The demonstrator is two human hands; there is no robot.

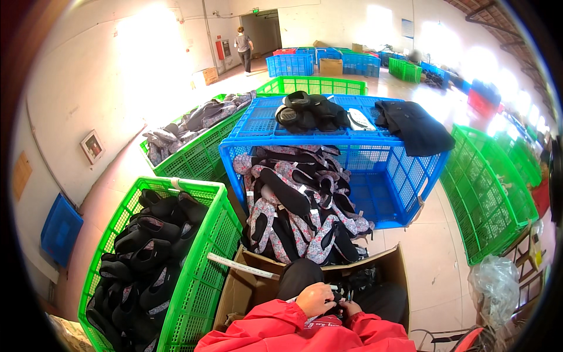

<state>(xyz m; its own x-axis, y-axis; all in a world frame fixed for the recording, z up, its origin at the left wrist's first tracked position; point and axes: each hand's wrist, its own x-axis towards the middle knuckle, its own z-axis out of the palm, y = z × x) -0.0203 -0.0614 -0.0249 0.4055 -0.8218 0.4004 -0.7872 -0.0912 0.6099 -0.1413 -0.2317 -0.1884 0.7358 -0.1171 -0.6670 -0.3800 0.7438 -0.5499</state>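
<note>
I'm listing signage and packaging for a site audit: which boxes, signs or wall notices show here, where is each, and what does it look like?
Open brown cardboard box: before the person's knees.
Closed brown carton: far back among blue crates.
Small brown carton: by the left wall.
Framed square notice: left wall, pale frame.
Blue rectangular sign: back wall.
Green sign: above the doorway.

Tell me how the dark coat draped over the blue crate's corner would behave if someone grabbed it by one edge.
The dark coat would probably go floppy: it already sags over the blue crate rim. It looks thick, so likely heavyish for cloth. It may snag on the crate's open lattice rather than slide off cleanly.
</note>
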